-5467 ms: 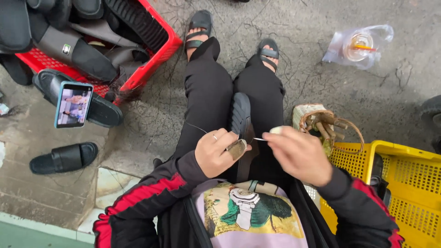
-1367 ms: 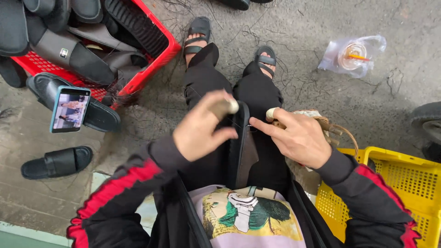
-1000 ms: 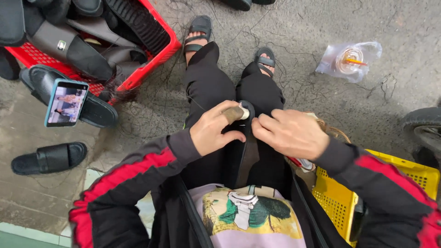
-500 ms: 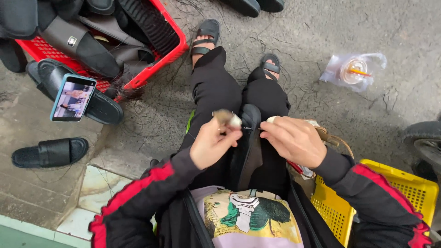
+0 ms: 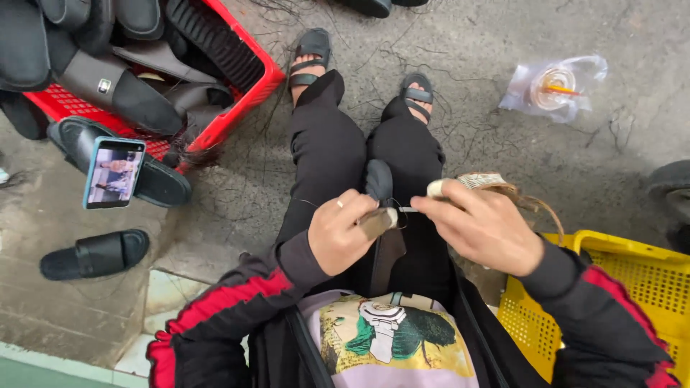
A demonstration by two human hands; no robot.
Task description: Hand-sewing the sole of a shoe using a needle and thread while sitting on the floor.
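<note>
Black rubber sandal (image 5: 381, 215) lies on the person's lap between the knees, long axis running away from the body, directly below both hands. Left hand (image 5: 343, 233) is curled shut on a small tan tool (image 5: 379, 220) touching the sandal; right hand (image 5: 483, 228), equally near, pinches a thin needle-like pin (image 5: 408, 210) pointing leftward at it. Against half a second earlier, both hands have dropped closer to the sandal.

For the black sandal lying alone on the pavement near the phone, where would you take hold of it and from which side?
Probably by the wide strap across the front of the black sandal, coming straight down from above. It lies flat, sole down, with open pavement around it, and the strap arches above the footbed, so fingers can likely hook under it. The sole edge sits low against the ground, harder to pinch.
</note>
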